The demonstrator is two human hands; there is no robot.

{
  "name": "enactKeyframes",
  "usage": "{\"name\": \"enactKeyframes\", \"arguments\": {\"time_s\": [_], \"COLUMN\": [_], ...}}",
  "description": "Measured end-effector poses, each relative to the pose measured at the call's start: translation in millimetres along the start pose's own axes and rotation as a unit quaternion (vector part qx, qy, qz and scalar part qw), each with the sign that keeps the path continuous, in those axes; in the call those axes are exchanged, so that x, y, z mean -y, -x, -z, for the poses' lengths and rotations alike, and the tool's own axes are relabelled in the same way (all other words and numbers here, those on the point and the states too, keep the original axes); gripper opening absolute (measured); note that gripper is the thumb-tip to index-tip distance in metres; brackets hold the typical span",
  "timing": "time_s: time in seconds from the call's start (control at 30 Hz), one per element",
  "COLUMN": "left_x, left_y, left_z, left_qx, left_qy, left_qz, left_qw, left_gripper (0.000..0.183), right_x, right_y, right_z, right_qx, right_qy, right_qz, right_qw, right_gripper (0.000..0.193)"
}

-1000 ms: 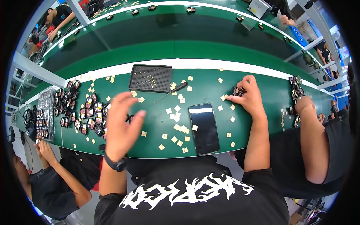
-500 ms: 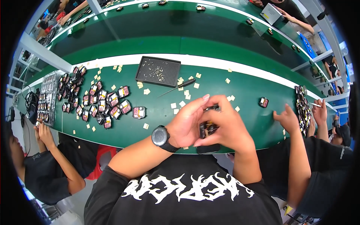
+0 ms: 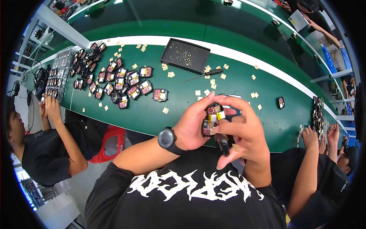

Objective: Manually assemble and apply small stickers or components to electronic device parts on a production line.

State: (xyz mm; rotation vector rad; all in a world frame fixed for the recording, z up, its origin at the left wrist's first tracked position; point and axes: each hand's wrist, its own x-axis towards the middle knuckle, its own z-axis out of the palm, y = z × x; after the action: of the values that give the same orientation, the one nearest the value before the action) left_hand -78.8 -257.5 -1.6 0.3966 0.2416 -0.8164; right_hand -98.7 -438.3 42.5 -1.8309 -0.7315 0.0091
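Note:
My left hand, with a black watch on its wrist, holds small black-cased electronic modules, apparently two. One module sits near the fingertips and another module lower in the palm. Pink-red circuit boards and a white, yellow-taped part show in them. My right hand is curled against these modules from the right, its fingers bent over the taped part. Below its fingers, by the thumb, is a black piece whose kind I cannot make out. A dark rectangular object lies partly hidden behind the right fingers.
Many similar modules are heaped at left, beside a clear blister tray. A black tray with small bits and a screwdriver lie ahead. Yellowish paper squares are scattered about. Co-workers sit on both sides; a lone module lies at right.
The view has shifted, so the table things sit higher and farther right. My hands have opened up, now showing the modules' circuit boards; the right thumb has moved down away from the left hand.

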Motion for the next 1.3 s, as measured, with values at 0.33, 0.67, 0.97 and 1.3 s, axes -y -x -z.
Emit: {"name": "enactKeyframes", "arguments": {"time_s": [0.33, 0.67, 0.97, 1.3], "left_x": [-7, -6, -16, -8], "left_y": [30, 42, 38, 33], "left_z": [12, 21, 35, 46], "left_qx": [0.026, 0.035, 0.093, 0.031], "left_qy": [-0.244, -0.316, -0.053, -0.072], "left_qz": [-0.080, -0.100, -0.024, -0.060], "left_qw": [0.966, 0.943, 0.994, 0.995], "left_gripper": [0.047, 0.027, 0.021, 0.015], "right_x": [4, 12, 1, -2], "right_y": [12, 12, 20, 23], "right_z": [3, -6, -13, -21], "right_qx": [-0.089, -0.110, -0.152, -0.129], "right_qy": [-0.002, -0.151, -0.179, -0.124], "right_qz": [-0.119, -0.238, -0.268, -0.272], "right_qw": [0.989, 0.953, 0.934, 0.945], "right_gripper": [0.059, 0.052, 0.049, 0.054]}}
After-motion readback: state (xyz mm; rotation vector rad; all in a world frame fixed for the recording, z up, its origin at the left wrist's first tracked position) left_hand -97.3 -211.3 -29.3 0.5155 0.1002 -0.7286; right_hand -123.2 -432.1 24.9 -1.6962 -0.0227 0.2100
